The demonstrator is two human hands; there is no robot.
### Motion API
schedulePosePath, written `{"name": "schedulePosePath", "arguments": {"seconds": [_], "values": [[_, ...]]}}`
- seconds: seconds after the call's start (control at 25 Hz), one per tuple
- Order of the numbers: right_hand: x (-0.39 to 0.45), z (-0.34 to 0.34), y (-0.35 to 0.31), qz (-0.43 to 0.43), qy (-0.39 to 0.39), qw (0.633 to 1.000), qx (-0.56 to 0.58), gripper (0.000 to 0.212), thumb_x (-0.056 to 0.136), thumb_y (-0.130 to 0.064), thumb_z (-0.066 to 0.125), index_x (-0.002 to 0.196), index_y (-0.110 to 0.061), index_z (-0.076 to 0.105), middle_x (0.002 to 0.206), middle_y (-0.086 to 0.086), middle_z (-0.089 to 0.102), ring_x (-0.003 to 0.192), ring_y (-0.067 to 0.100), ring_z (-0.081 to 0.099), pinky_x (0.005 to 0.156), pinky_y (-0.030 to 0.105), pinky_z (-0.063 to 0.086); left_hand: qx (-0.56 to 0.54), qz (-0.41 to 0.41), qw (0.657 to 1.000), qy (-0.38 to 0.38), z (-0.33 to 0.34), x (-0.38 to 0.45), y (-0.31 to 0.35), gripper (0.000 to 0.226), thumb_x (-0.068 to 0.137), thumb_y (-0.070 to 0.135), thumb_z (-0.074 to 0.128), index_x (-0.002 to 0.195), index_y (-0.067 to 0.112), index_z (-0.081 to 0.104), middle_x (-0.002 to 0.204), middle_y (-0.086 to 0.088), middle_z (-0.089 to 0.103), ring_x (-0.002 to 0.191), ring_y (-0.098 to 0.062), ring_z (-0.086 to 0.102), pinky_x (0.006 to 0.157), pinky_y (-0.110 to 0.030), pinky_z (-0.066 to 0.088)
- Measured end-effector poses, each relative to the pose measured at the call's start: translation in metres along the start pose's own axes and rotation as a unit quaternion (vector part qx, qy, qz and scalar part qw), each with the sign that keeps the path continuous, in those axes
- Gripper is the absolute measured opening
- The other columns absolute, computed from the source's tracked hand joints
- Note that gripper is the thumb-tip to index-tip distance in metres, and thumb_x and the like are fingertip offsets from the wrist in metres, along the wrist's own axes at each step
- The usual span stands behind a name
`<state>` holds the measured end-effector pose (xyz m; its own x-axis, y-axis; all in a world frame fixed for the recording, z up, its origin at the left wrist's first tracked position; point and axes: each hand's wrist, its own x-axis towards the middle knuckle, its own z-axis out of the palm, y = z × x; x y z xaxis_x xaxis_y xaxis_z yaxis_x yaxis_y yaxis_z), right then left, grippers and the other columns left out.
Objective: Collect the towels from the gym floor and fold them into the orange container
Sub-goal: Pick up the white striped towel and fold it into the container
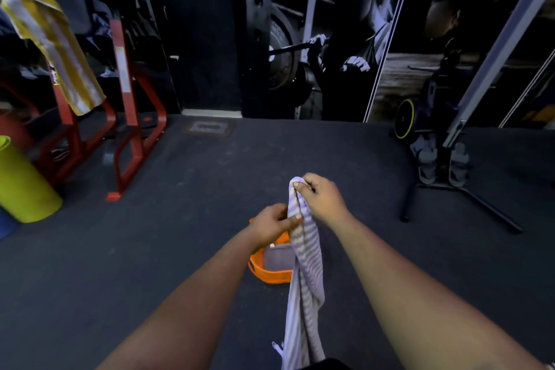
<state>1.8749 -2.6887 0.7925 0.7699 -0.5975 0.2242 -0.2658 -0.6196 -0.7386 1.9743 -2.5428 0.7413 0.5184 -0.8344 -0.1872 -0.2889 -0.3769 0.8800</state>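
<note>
Fingers of my right hand (318, 198) pinch the striped towel (303, 273) at its top, my left hand (271, 224) pinching just below, its length hanging straight down beside the orange container (261, 270).

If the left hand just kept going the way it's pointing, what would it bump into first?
The left hand points rightward at the striped towel it already pinches, so the towel is first. Beyond it, probably the right hand, though depth is hard to judge from this view.
</note>
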Motion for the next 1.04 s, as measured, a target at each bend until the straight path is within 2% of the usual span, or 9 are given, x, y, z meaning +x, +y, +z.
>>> {"name": "schedulePosePath", "arguments": {"seconds": [0.12, 0.24, 0.32, 0.44, 0.56, 0.64, 0.76, 0.84, 1.04], "values": [[0.032, -0.008, -0.008, 0.007, 0.026, 1.0, -0.001, 0.042, 0.093, -0.04, 0.062, 0.07, -0.011, 0.043, 0.058, -0.003, 0.044, 0.057, 0.014, 0.041, 0.055, 0.04, 0.038, -0.166, 0.034, 0.985, 0.041, -0.023, 0.024, 0.024, 0.02, 0.098, 0.022, 0.063, 0.095, 0.004, 0.067, 0.087, -0.012, 0.073, 0.077, -0.018, 0.065, 0.067, -0.032, 0.054], [0.046, -0.023, 0.004, 0.005, 0.041, 0.999, 0.009, 0.051, 0.092, -0.04, 0.067, 0.065, -0.011, 0.036, 0.056, -0.006, 0.037, 0.055, 0.011, 0.034, 0.053, 0.035, 0.029, -0.296, 0.004, 0.95, 0.097, -0.043, 0.041, 0.032, 0.021, 0.102, 0.013, 0.056, 0.08, 0.015, 0.057, 0.064, 0.001, 0.059, 0.056, -0.014, 0.051, 0.046, -0.022, 0.041], [0.05, -0.032, 0.013, 0.009, 0.028, 0.999, 0.027, 0.053, 0.092, -0.041, 0.069, 0.065, -0.008, 0.037, 0.058, -0.005, 0.036, 0.056, 0.009, 0.033, 0.054, 0.034, 0.028, -0.232, 0.021, 0.967, 0.103, -0.053, 0.051, 0.028, 0.017, 0.1, 0.023, 0.063, 0.087, 0.013, 0.061, 0.07, 0.002, 0.062, 0.057, -0.009, 0.055, 0.049, -0.021, 0.044], [0.055, -0.039, 0.018, 0.031, 0.007, 0.992, 0.125, 0.047, 0.097, -0.035, 0.066, 0.068, -0.005, 0.044, 0.063, -0.002, 0.042, 0.058, 0.01, 0.039, 0.055, 0.031, 0.032, 0.077, 0.036, 0.996, 0.036, -0.068, 0.063, 0.027, 0.029, 0.088, 0.043, 0.077, 0.08, 0.018, 0.064, 0.071, 0.005, 0.059, 0.062, -0.005, 0.05, 0.055, -0.023, 0.038], [0.052, -0.034, 0.026, 0.078, 0.019, 0.966, 0.245, 0.03, 0.102, -0.025, 0.06, 0.076, -0.012, 0.053, 0.066, -0.004, 0.048, 0.058, 0.008, 0.045, 0.055, 0.03, 0.038, -0.05, 0.052, 0.996, 0.051, -0.085, 0.067, 0.046, 0.023, 0.094, 0.029, 0.074, 0.078, 0.016, 0.064, 0.071, 0.001, 0.058, 0.063, -0.009, 0.051, 0.057, -0.026, 0.039], [0.051, -0.033, 0.023, 0.087, -0.039, 0.957, 0.273, 0.013, 0.101, -0.03, 0.061, 0.095, -0.019, 0.065, 0.085, -0.011, 0.066, 0.076, 0.009, 0.061, 0.066, 0.03, 0.049, -0.125, 0.089, 0.985, 0.074, -0.088, 0.068, 0.065, 0.008, 0.096, 0.018, 0.07, 0.091, 0.013, 0.068, 0.08, 0.001, 0.066, 0.072, -0.009, 0.06, 0.066, -0.028, 0.048], [0.06, -0.036, -0.001, 0.043, -0.158, 0.968, 0.191, 0.02, 0.095, -0.04, 0.065, 0.097, -0.021, 0.071, 0.089, -0.018, 0.073, 0.085, -0.005, 0.065, 0.072, 0.017, 0.05, -0.001, 0.153, 0.987, 0.056, -0.08, 0.073, 0.084, 0.006, 0.095, 0.007, 0.068, 0.1, 0.006, 0.071, 0.089, 0.001, 0.068, 0.08, -0.006, 0.06, 0.075, -0.023, 0.049], [0.07, -0.041, -0.011, 0.011, -0.126, 0.983, 0.129, 0.026, 0.098, -0.032, 0.065, 0.079, -0.015, 0.07, 0.07, -0.016, 0.066, 0.068, -0.006, 0.057, 0.063, 0.02, 0.045, 0.043, 0.151, 0.983, 0.096, -0.075, 0.076, 0.079, 0.006, 0.092, 0.017, 0.072, 0.091, 0.012, 0.07, 0.081, 0.005, 0.065, 0.073, -0.006, 0.056, 0.07, -0.027, 0.046], [0.078, -0.057, -0.009, -0.022, -0.029, 0.988, 0.153, 0.028, 0.104, -0.023, 0.054, 0.087, -0.002, 0.061, 0.076, 0.0, 0.054, 0.068, 0.008, 0.047, 0.062, 0.028, 0.038, 0.173, 0.026, 0.982, 0.076, -0.069, 0.064, 0.017, 0.019, 0.096, 0.039, 0.066, 0.081, 0.027, 0.061, 0.085, 0.008, 0.066, 0.083, -0.015, 0.063, 0.076, -0.034, 0.049]]}}
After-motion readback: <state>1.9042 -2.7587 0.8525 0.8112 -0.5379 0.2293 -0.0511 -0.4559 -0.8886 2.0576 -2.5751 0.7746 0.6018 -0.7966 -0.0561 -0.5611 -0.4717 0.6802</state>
